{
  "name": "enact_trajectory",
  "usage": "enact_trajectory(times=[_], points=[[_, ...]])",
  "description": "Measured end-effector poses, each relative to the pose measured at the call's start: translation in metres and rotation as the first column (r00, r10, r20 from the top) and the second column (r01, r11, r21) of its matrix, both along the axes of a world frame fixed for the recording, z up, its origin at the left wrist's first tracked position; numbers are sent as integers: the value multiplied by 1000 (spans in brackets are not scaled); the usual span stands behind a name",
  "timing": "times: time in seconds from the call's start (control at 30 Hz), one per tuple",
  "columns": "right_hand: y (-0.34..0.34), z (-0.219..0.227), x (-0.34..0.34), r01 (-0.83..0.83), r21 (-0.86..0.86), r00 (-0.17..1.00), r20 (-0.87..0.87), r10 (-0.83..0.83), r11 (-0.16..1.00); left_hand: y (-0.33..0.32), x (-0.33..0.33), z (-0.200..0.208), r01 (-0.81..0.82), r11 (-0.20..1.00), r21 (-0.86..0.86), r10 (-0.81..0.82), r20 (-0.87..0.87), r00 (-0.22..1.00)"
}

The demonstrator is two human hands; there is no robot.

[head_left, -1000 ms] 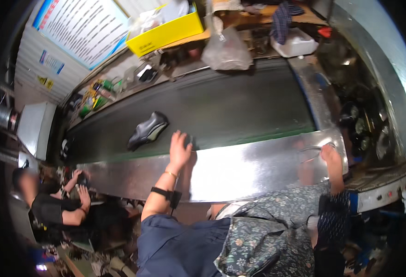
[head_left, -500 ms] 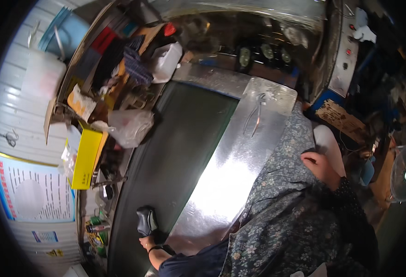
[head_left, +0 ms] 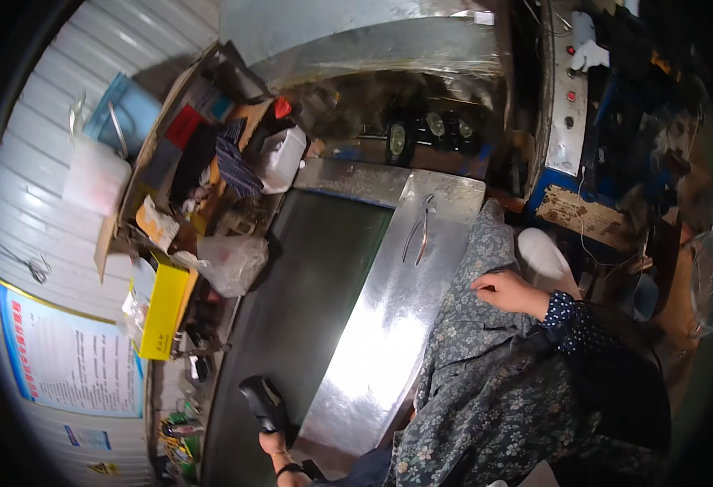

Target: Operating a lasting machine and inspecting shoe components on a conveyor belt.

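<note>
A black shoe [head_left: 263,403] is over the near end of the dark conveyor belt [head_left: 316,260], at the lower left. My left hand [head_left: 274,443] is closed on the shoe's near end, its wrist carrying a dark band. My right hand [head_left: 502,290] hovers at or rests on the flowered apron [head_left: 486,390] over my lap; its fingers are curled together and nothing shows in them. Between belt and apron runs a shiny metal plate [head_left: 373,333]. Pincers [head_left: 420,231] lie at its far end, away from both hands.
Left of the belt, a cluttered shelf holds a yellow box [head_left: 164,312], a clear plastic bag [head_left: 236,264] and a white container [head_left: 279,158]. Several black shoes [head_left: 429,134] stand beyond the belt's far end. A control panel [head_left: 569,105] rises at the far right, with a clear fan [head_left: 712,280] nearer.
The shoe has turned and tilts more toward the left in my left hand. My right hand has moved leftward over the apron. The whole view has shifted a little.
</note>
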State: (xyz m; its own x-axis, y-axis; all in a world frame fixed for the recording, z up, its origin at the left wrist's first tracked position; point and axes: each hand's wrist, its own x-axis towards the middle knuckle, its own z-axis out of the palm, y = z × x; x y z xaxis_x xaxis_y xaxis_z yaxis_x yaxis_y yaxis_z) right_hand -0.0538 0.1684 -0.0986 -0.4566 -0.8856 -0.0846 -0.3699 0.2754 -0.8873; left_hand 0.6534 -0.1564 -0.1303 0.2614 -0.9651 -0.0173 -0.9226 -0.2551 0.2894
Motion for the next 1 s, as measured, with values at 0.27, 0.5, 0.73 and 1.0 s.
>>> enact_trajectory(times=[0.27, 0.5, 0.73, 1.0], points=[[29, -18, 12, 164, -154, 966, 225, -127, 975, 10, -51, -17, -159, 987, 30, 150, 207, 967], [62, -18, -4, 46, 9, 988, 150, -47, 999, -31, -149, -6, -124, 991, 47, 119, -726, 678], [17, 25, -46, 48, -185, 986, 164, -18, 982, 94, -271, 83, 234, 909, 345, 364, -931, -38], [27, 144, -79, 134, -736, 989, 145, -39, 663, 213, -512, 86, 989, 23, 146, 512, -852, 114]])
